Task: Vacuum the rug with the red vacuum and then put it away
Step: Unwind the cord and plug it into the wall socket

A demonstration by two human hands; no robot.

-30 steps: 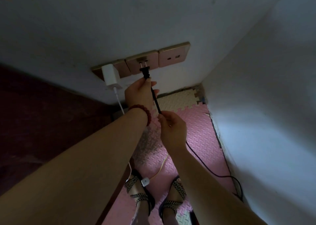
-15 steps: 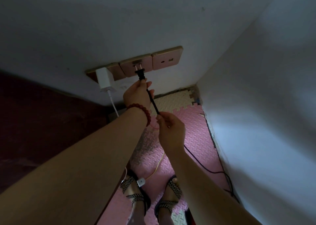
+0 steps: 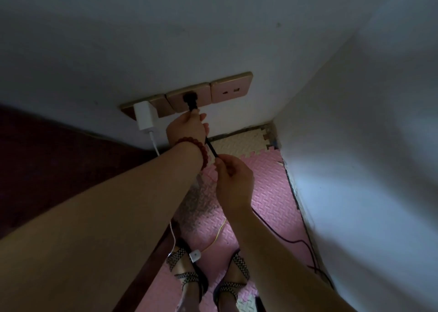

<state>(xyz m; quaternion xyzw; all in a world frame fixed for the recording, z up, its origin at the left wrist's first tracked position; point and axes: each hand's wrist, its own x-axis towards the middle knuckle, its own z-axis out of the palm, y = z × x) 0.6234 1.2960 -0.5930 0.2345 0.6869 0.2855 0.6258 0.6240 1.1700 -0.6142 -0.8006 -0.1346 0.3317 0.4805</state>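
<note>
Both forearms are bare, no sleeves. A red beaded bracelet (image 3: 201, 151) circles the left wrist. The feet wear strappy sandals (image 3: 187, 272) with black-and-white checkered bands.

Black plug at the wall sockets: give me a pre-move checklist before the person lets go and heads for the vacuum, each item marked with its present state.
1. Black plug seated against the middle socket plate: ok, no prongs show.
2. Left hand grip on the cord just below the plug: ok.
3. Right hand pinching the black cord lower down: ok.
4. White charger in the neighbouring socket not touched: ok, the hand is apart from it.
5. Cord on the pink floor mat clear of the feet: cannot tell, it trails to the right along the wall.
6. Socket live: cannot tell.
</note>
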